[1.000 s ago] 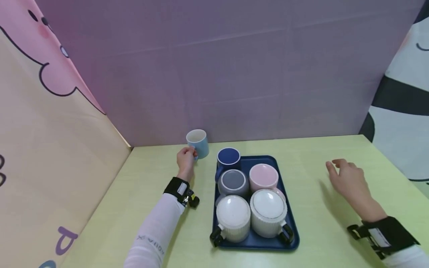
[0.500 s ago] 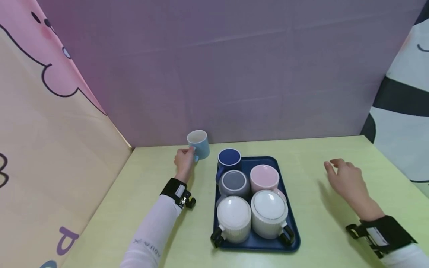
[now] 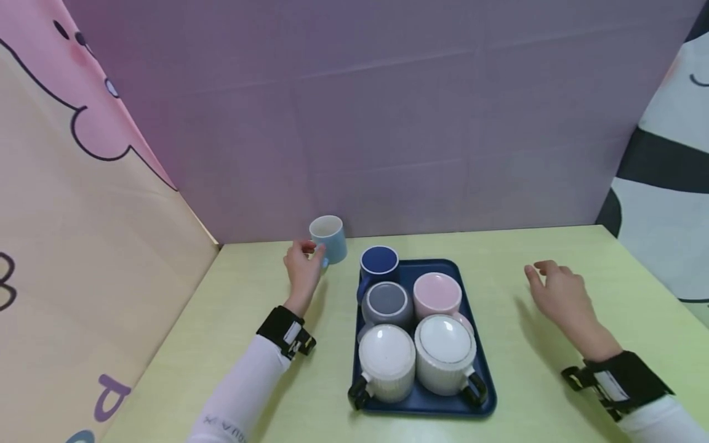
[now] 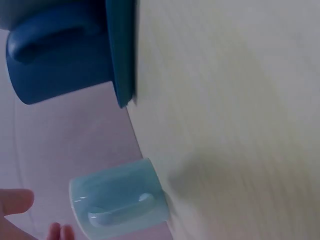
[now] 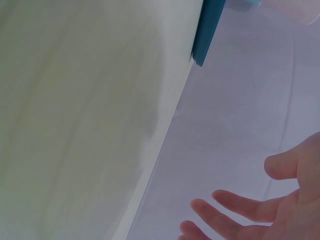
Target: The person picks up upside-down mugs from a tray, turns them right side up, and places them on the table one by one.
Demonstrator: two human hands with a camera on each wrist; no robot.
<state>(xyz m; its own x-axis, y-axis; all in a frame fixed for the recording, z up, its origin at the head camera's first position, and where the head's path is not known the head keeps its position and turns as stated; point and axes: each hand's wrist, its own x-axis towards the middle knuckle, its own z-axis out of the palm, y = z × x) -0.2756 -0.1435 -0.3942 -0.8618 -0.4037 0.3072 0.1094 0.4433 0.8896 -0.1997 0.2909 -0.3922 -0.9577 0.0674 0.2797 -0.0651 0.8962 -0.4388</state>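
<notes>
A light blue mug stands upright at the back of the table, left of the tray. My left hand is beside its handle, thumb and fingers spread apart. In the left wrist view the mug's handle shows whole, with a gap between it and the fingertips. To the right of the tray, my right hand hovers above the table with loosely bent fingers and holds nothing. The right wrist view shows its thumb apart from the fingers.
A dark blue tray bears a navy mug, a grey mug, a pink mug and two white mugs with black handles, one left and one right. A grey-purple cloth wall rises behind the table.
My left thumb and fingers have parted from the light blue mug's handle, and the hand has drawn slightly left. The right hand has shifted a little left. The mug stays put.
</notes>
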